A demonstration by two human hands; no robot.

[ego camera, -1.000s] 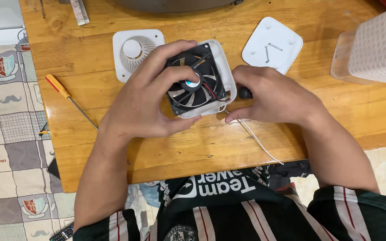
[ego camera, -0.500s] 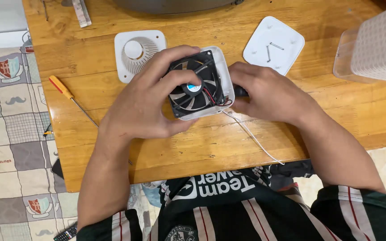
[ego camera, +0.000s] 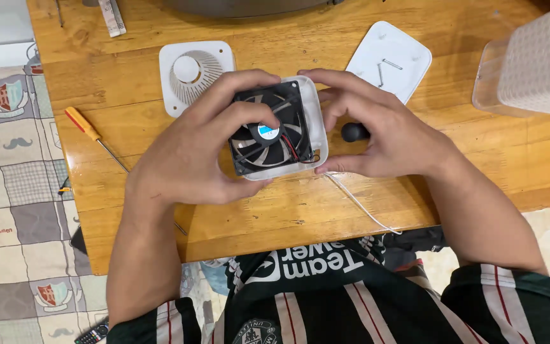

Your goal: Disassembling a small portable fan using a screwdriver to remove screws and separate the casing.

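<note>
Wooden table point(ego camera: 453, 172) under both hands. Square black plastic fan in white housing point(ego camera: 275, 130) lies flat between hands, blades face up. Left hand point(ego camera: 192, 150) closed on its left edge, fingers over top corner. Right hand point(ego camera: 383, 130) grips right edge; equally near. White thin cable point(ego camera: 361, 207) runs toward body. Orange-handled screwdriver point(ego camera: 87, 127) well left of left hand.

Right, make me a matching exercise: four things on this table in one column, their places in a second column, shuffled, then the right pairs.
Things:
1. black fan
2. screwdriver
3. round-grille cover
4. flat white plate

Places:
A. far side of the table, beyond the right hand
B. between both hands, in its white housing
C. left of the left hand, near the table's edge
D. far side of the table, beyond the left hand

Pairs: 1-B, 2-C, 3-D, 4-A
</note>
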